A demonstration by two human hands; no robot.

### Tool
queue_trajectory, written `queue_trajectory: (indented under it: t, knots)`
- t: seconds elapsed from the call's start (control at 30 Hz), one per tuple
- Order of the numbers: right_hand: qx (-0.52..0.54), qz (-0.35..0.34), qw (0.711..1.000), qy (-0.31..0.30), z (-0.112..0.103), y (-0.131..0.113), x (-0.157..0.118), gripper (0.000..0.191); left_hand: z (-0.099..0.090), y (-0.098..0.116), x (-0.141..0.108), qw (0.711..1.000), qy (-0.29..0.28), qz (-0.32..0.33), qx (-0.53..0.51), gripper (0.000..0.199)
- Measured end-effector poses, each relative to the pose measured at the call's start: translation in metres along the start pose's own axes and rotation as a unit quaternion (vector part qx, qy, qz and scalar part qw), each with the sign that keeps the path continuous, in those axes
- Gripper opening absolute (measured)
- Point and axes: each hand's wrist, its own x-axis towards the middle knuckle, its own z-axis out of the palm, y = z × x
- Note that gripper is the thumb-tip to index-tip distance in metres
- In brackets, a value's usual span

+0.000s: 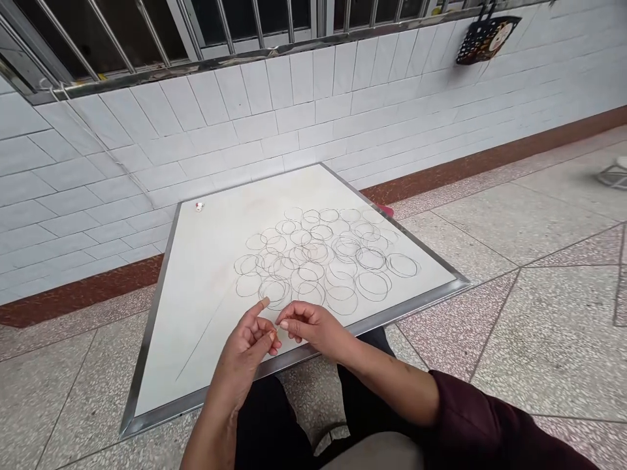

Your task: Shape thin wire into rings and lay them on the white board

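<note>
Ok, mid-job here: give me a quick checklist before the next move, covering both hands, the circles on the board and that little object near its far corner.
1. Left hand index fingertip clear of the circles: cannot tell, it sits right by the lowest ones.
2. Right hand grip: cannot tell, the fingertips are pinched, and anything held is too small to see.
3. Thin dark circles in view: ok, both hands sit mostly below the cluster.
4. Small red-and-white object apart from the circles: ok, it lies near the far corner.
5. White board in its metal frame level: cannot tell from this angle.
</note>
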Motion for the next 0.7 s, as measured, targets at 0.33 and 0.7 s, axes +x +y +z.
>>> queue_trajectory:
  t: [0.33, 0.7]
  knots:
    - [0.109, -0.023, 0.969, 0.219, -0.024, -0.002, -0.017, 0.031, -0.028, -0.004, -0.009, 0.995, 0.087, -0.006, 0.048, 0.056]
    - [0.228, 0.026, 0.957, 0.176, 0.010, 0.006, -0.020, 0.034, 0.050, -0.045, 0.008, 0.953, 0.195, 0.080, -0.217, 0.039]
